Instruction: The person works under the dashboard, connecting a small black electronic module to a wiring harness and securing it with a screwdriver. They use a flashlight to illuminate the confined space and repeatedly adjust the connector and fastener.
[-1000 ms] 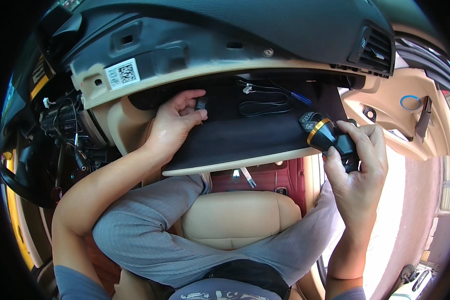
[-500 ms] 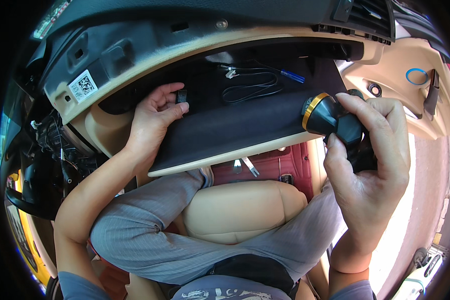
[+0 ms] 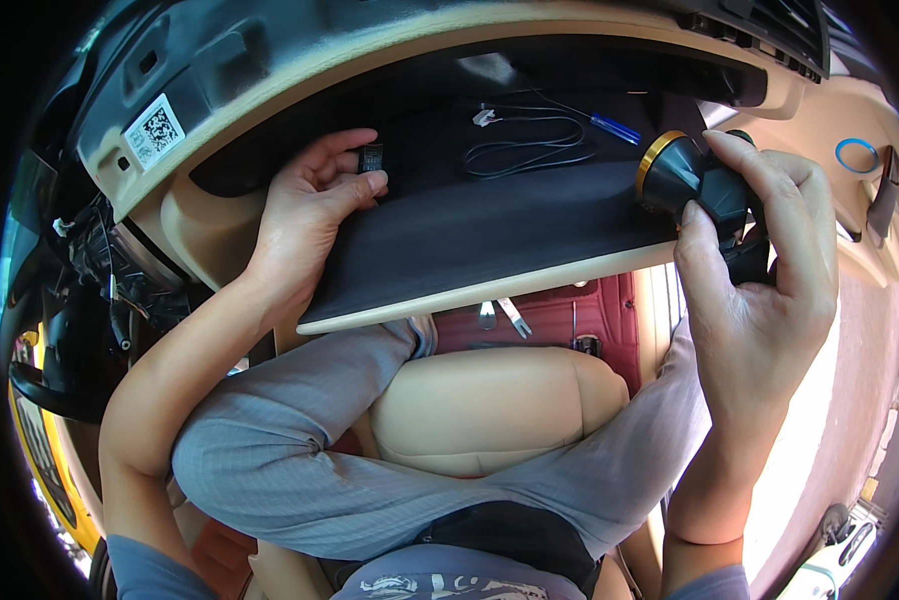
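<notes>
My left hand (image 3: 305,205) is inside the open glovebox, thumb and fingers pinching a small black block with fine print (image 3: 371,158). On the right, my right hand (image 3: 760,270) grips a black lamp (image 3: 708,190) with a gold ring round its head, which points left over the glovebox's dark lining (image 3: 500,225). Between the hands, a looped black cable (image 3: 530,172) with a white plug (image 3: 484,117) lies in the glovebox. A blue-handled screwdriver (image 3: 616,129) lies beside it, close to the lamp.
Under the beige glovebox edge (image 3: 490,293), metal tools (image 3: 515,318) lie on a red floor mat (image 3: 610,310). My crossed legs (image 3: 280,430) rest on a beige seat (image 3: 490,410). At right, a blue ring (image 3: 857,155) sits on the open door's panel (image 3: 825,130). Exposed wiring (image 3: 110,290) is at left.
The whole view has shifted, so the glovebox and its contents sit higher in the picture. The lamp has risen slightly with my right hand. Both hands keep their holds.
</notes>
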Tool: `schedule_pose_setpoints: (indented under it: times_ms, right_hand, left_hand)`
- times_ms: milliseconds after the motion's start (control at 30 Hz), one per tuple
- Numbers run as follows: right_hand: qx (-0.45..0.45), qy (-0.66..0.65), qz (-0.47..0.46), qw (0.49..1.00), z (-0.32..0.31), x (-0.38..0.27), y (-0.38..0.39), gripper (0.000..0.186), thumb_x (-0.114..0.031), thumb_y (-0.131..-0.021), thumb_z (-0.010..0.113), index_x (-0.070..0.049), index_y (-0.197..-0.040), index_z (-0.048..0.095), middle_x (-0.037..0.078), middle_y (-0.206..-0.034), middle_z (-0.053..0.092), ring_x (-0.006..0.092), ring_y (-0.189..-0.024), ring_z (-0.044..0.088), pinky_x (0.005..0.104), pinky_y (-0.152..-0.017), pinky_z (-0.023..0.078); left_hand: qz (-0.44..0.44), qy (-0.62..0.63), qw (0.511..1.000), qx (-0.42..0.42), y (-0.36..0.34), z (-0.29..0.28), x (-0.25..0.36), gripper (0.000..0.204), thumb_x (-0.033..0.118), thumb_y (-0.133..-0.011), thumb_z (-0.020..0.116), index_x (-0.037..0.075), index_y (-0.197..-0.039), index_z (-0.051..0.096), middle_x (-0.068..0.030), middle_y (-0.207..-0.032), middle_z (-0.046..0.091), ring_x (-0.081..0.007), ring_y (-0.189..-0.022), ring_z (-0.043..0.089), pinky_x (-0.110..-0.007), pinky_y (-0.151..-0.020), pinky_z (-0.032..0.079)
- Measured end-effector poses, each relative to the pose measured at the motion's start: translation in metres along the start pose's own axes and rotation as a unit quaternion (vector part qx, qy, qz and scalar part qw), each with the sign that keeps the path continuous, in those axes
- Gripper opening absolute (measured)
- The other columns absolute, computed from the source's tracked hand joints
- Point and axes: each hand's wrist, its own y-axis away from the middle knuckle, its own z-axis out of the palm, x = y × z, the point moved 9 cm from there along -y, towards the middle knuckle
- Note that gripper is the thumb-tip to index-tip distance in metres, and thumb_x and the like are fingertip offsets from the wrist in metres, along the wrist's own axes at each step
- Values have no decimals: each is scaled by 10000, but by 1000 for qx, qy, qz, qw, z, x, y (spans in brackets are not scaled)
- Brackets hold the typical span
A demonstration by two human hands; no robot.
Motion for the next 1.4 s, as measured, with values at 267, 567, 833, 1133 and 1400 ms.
schedule_pose_setpoints:
  times_ms: [267,567,833,1133,1400]
  right_hand:
    - [-4,19,-14,1000,25,11,-3,370,28,-829,729,-24,-1195,740,95,-1025,606,200,-976,613,293,-827,497]
    - [-7,35,-39,999,35,27,-5,368,78,-775,748,-18,-1129,720,136,-1008,593,293,-935,636,361,-834,521]
    - [-133,11,13,991,41,44,1,404,70,-761,786,-17,-1140,676,142,-1107,608,323,-1024,643,396,-903,519]
    - [-159,-2,70,985,41,46,9,528,-29,-755,845,-34,-1240,638,154,-1268,641,324,-1123,658,392,-948,542]
    - [-217,13,39,975,39,48,-3,552,-65,-800,825,-24,-1311,620,150,-1321,641,315,-1204,642,395,-1038,511]
  left_hand:
    - [-17,16,1000,-3,-2,-1,-3,483,59,-959,713,14,-1419,574,-52,-1035,689,-126,-976,680,-233,-881,535]
    - [-22,16,999,-17,-3,0,-6,482,60,-963,712,6,-1419,564,-58,-1045,693,-136,-1008,687,-238,-905,536]
    - [-25,24,999,-22,0,0,-4,473,54,-954,707,4,-1405,572,-49,-1052,687,-124,-997,678,-242,-921,524]
    - [-29,24,999,-21,-1,0,-5,486,71,-946,719,-2,-1403,570,-51,-1055,681,-125,-996,673,-251,-933,522]
    - [-19,25,999,-19,0,-1,-4,495,63,-940,704,-5,-1409,560,-66,-1068,678,-137,-1011,672,-265,-940,522]
